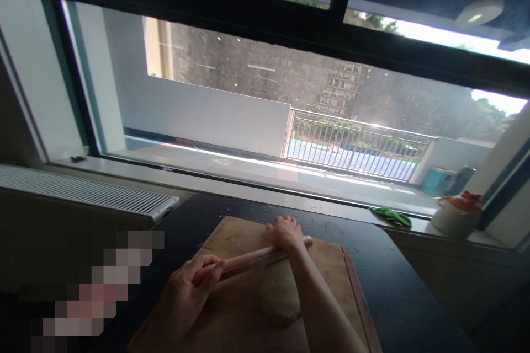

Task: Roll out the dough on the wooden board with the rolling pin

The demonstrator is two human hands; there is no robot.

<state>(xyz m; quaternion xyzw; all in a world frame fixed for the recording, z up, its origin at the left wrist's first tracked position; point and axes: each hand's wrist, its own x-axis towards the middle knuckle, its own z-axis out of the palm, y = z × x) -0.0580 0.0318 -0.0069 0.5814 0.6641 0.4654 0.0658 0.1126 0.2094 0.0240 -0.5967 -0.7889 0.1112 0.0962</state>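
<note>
A pale wooden rolling pin lies slantwise over the far edge of a flattened piece of dough. My left hand is closed around the near left end of the pin. At the far right end, my right hand lies over the pin with its fingers curled past the front. My right forearm hides the right edge of the dough. Under both is a wooden cutting board with a darker strip along its right side.
The board rests on a dark table against a window sill. A green cloth and a white bag with an orange-brown top sit on the sill at right. A radiator stands left. A blurred patch covers the lower left.
</note>
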